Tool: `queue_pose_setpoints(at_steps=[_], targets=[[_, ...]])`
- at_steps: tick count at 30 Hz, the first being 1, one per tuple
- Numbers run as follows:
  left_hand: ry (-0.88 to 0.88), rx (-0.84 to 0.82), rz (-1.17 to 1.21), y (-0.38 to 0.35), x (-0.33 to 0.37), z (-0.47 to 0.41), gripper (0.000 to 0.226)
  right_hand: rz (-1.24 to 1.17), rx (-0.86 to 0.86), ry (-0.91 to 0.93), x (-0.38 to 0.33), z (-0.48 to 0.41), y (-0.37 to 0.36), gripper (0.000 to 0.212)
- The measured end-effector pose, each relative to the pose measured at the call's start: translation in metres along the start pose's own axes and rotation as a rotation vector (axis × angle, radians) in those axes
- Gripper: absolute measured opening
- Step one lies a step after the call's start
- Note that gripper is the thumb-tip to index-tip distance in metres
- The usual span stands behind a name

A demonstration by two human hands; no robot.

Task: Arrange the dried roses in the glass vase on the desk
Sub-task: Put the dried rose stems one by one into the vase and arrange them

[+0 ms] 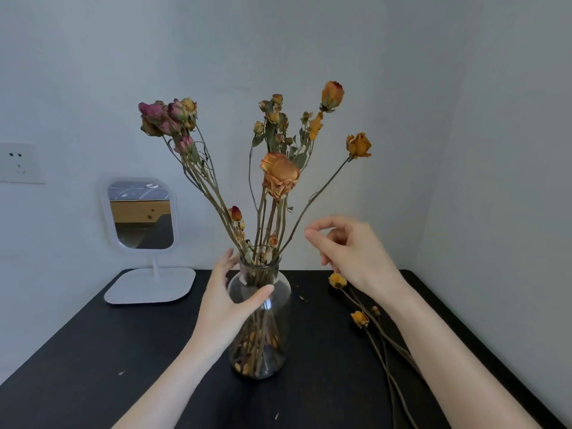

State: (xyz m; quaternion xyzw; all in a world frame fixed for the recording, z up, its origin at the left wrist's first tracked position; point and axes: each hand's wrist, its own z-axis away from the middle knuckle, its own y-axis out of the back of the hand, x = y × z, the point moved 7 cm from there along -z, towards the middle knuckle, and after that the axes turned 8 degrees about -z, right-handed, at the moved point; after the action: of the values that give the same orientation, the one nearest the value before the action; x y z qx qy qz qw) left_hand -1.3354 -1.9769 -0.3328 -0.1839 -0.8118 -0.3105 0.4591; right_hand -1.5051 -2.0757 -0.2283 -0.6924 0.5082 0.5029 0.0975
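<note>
While spare roses (360, 318) lie on the dark worktop (93, 351) under my right forearm, my left hand (229, 292) curls round the glass vase (272, 335) standing mid-worktop, and my right hand (349, 252) hangs loosely curled, empty, just beside the dried roses (280, 174) fanning from it, a white mirror (142, 212) behind.

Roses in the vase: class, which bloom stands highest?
The orange, red-tipped bud at the bunch's upper right; it tops the pink cluster on the left and the large open orange rose at the centre.
</note>
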Motion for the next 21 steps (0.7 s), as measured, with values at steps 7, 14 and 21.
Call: queue_pose_setpoints(at_steps=[7, 14, 21], targets=[[-0.270, 0.188, -0.070, -0.020, 0.023, 0.083, 0.026, 0.114, 0.146, -0.323, 0.110, 0.043, 0.068, 0.009], [-0.100, -0.351, -0.375, -0.151, 0.026, 0.080, 0.009, 0.374, 0.002, -0.651, 0.195, 0.092, 0.105, 0.018], [0.186, -0.480, -0.607, -0.221, -0.003, 0.055, 0.030, 0.481, -0.141, -0.690, 0.221, 0.104, 0.092, 0.030]])
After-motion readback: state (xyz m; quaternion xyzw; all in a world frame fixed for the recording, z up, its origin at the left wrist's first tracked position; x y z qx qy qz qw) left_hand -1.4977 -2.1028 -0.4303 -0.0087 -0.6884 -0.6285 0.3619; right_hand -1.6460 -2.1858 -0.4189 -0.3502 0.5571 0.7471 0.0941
